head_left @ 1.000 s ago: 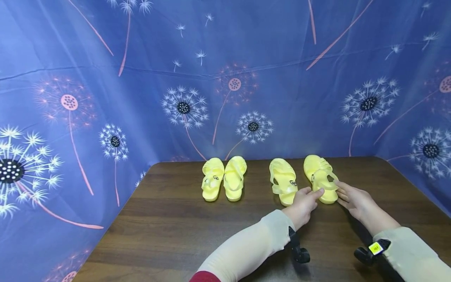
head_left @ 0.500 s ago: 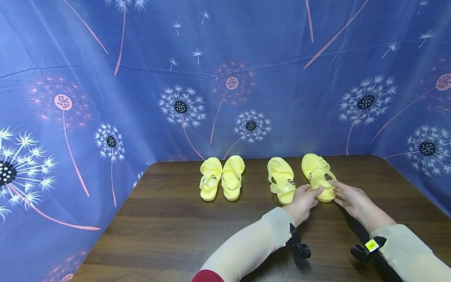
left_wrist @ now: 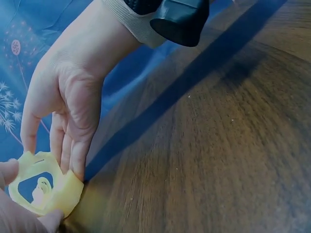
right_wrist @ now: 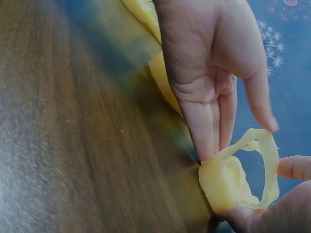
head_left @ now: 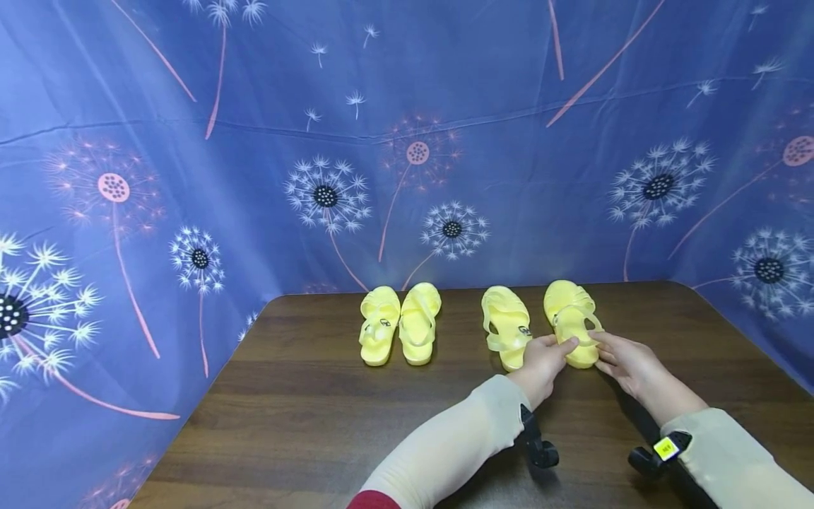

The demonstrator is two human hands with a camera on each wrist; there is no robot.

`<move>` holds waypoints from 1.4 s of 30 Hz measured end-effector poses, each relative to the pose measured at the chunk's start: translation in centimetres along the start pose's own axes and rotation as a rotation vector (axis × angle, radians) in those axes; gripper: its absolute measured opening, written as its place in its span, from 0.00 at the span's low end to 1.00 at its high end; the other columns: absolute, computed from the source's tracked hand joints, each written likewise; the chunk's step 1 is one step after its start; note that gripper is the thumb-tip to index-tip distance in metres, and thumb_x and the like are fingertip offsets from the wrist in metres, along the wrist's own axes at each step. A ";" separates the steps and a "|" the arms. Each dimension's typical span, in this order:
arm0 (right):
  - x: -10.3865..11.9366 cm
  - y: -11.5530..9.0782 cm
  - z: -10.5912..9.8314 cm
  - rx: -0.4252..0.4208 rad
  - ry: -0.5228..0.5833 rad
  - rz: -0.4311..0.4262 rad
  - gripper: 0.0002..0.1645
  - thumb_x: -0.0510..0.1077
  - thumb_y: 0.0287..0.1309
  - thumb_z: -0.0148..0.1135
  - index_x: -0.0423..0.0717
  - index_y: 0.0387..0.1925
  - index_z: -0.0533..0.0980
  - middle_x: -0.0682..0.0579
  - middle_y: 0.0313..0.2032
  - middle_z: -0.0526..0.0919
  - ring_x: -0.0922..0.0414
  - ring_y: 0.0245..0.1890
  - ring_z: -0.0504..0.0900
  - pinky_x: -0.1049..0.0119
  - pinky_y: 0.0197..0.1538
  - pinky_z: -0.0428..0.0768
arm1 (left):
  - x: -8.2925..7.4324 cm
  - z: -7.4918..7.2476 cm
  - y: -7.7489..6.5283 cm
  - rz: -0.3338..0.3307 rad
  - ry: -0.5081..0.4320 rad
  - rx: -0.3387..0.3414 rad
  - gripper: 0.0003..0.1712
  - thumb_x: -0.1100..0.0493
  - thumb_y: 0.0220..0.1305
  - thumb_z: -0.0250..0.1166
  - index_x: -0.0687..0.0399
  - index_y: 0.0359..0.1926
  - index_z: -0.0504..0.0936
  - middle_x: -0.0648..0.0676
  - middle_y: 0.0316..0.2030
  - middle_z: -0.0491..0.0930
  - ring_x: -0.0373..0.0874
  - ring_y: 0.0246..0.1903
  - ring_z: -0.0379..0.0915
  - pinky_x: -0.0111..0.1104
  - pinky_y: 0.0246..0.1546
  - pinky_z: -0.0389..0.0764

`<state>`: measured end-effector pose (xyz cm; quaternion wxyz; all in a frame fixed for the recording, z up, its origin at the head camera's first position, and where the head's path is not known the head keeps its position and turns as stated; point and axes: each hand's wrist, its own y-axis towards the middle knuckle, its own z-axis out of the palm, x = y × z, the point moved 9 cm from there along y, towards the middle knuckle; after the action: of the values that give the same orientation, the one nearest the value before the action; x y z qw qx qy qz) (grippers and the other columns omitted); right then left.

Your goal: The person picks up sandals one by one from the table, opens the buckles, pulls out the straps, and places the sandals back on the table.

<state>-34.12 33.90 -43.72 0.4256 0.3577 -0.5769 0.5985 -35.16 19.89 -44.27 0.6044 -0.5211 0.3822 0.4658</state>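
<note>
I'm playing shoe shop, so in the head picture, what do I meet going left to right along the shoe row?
First yellow sandal, second yellow sandal, third yellow sandal, fourth yellow sandal, right hand.

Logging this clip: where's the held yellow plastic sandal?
Head view: the sandal is right of centre, rightmost of four, between left hand and right hand.

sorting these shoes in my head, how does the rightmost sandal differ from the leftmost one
The rightmost sandal is held at its heel end by the left hand and the right hand; neither touches the leftmost sandal. The rightmost sandal slants, far end toward the left, while the leftmost sandal's far end leans slightly right. Both are yellow and strapped.
</note>
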 end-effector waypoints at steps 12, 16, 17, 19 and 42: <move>-0.3 -0.4 0.4 -0.056 0.020 -0.039 0.48 0.52 0.69 0.52 0.36 0.73 0.36 0.42 0.75 0.35 0.46 0.75 0.40 0.67 0.67 0.63 | -0.2 -0.4 0.1 0.033 0.082 -0.066 0.17 0.60 0.54 0.73 0.64 0.43 0.83 0.53 0.37 0.82 0.46 0.42 0.78 0.44 0.50 0.79; -0.7 -0.6 0.1 -0.089 -0.003 -0.048 0.47 0.52 0.68 0.53 0.37 0.74 0.39 0.42 0.75 0.35 0.46 0.75 0.40 0.72 0.61 0.71 | -0.2 -0.2 -0.1 0.051 0.075 -0.073 0.16 0.62 0.54 0.73 0.65 0.43 0.83 0.54 0.37 0.83 0.46 0.42 0.79 0.44 0.50 0.80; -0.7 -0.7 0.0 -0.099 -0.007 -0.049 0.47 0.53 0.67 0.53 0.38 0.74 0.40 0.42 0.75 0.36 0.47 0.75 0.41 0.73 0.60 0.72 | -0.2 -0.1 -0.2 0.055 0.068 -0.077 0.16 0.62 0.53 0.73 0.66 0.42 0.83 0.54 0.37 0.83 0.46 0.42 0.79 0.43 0.50 0.80; -0.7 -0.7 -0.1 -0.113 -0.004 -0.053 0.48 0.53 0.67 0.54 0.38 0.74 0.40 0.42 0.75 0.37 0.47 0.75 0.41 0.72 0.61 0.70 | -0.3 0.0 -0.2 0.072 0.051 -0.079 0.16 0.64 0.53 0.73 0.67 0.42 0.83 0.55 0.37 0.84 0.47 0.41 0.80 0.43 0.49 0.81; 0.4 -2.1 1.4 -0.114 0.013 -0.092 0.50 0.56 0.65 0.57 0.41 0.74 0.42 0.44 0.76 0.38 0.51 0.74 0.48 0.74 0.56 0.73 | -2.1 -1.2 -1.4 0.112 0.040 -0.060 0.22 0.61 0.55 0.72 0.65 0.50 0.81 0.58 0.49 0.82 0.51 0.52 0.78 0.44 0.55 0.78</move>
<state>-32.43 32.53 -42.40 0.4758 0.3552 -0.5902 0.5469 -34.34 18.30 -42.12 0.5539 -0.5257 0.4087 0.4998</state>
